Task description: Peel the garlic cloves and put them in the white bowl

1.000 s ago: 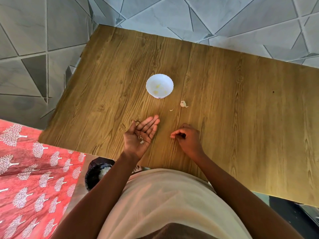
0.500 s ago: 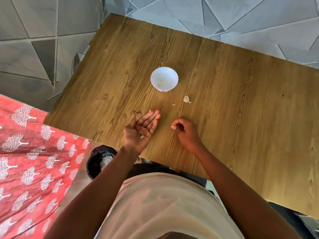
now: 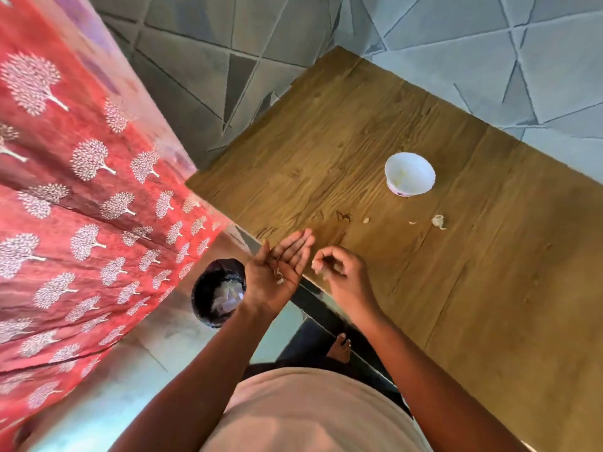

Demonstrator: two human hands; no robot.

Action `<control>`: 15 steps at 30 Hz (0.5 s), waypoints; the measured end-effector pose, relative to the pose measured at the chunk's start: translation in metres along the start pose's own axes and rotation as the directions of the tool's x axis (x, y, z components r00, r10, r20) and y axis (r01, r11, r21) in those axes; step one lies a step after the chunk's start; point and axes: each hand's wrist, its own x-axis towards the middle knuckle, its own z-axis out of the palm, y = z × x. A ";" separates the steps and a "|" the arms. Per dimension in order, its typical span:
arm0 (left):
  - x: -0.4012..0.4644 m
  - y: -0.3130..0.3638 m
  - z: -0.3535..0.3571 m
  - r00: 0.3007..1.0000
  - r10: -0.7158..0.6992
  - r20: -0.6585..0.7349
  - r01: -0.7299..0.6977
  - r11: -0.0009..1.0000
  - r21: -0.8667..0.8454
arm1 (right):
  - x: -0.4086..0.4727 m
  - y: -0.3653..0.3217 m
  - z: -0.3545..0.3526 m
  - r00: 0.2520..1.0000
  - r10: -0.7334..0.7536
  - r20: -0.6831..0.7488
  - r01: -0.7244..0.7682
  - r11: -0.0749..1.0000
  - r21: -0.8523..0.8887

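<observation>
The left hand (image 3: 277, 275) lies palm up with straight fingers at the near edge of the table (image 3: 489, 288), carrying a few scraps of peel (image 3: 279, 277), apparently as a tray for waste bound for the dark bin (image 3: 217, 293) on the floor just beside it. The right hand (image 3: 339, 275) is curled, fingertips pinched together, though whether they hold a scrap is too blurred to tell. The bin holds pale scraps (likely peelings). The white bowl (image 3: 410, 173) stands well apart on the table, with yellowish peeled cloves inside. One garlic clove (image 3: 438, 221) with skin on lies near the bowl, among loose flakes (image 3: 366, 220), so peeling seems unfinished.
</observation>
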 end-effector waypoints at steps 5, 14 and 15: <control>-0.030 0.078 -0.064 0.995 0.086 -0.054 -0.090 0.992 -0.086 | 0.004 -0.017 0.124 0.990 -0.021 0.140 0.024 1.000 -0.018; 0.022 0.162 -0.265 0.936 0.189 -0.296 -0.253 0.948 -0.195 | 0.055 0.101 0.306 0.974 0.044 0.223 0.006 0.976 -0.219; 0.037 0.164 -0.294 0.924 0.197 -0.328 -0.275 0.938 -0.211 | 0.064 0.126 0.323 0.971 0.032 0.239 0.030 0.968 -0.250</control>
